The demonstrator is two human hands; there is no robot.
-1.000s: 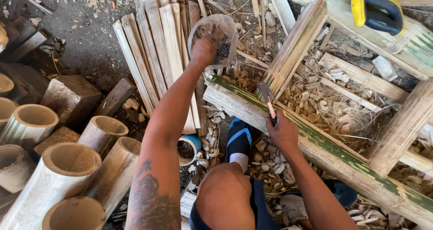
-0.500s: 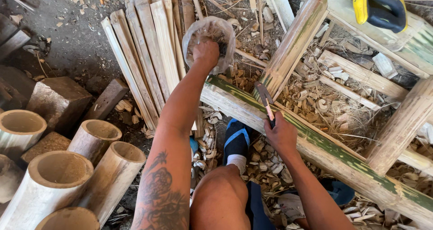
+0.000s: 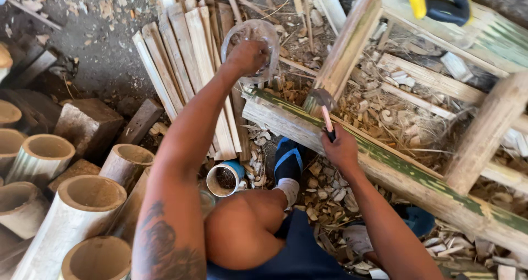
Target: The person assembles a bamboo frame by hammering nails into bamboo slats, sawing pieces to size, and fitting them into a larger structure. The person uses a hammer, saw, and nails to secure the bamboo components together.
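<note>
My left hand (image 3: 248, 56) reaches forward into a clear plastic container (image 3: 268, 34) that sits on the ground beside the bamboo slats; its fingers are curled inside, and what they touch is hidden. My right hand (image 3: 340, 148) grips the pinkish handle of a small hammer (image 3: 321, 100). The hammer's metal head rests over the near beam of a weathered wooden frame (image 3: 418, 176) with green paint traces. My bent knee and a foot in a blue and white sock (image 3: 288, 160) are below, between the two arms.
Flat bamboo slats (image 3: 187, 54) lie fanned out at top centre. Several cut bamboo tubes (image 3: 82, 203) stand at lower left beside a wood block (image 3: 88, 123). A small blue-rimmed can (image 3: 223, 178) sits by my foot. A yellow and black saw handle (image 3: 440, 0) lies top right. Wood chips cover the ground.
My view has drifted a little, so the bamboo tubes sit differently in frame. My left hand stays at the container and my right hand keeps the hammer on the beam.
</note>
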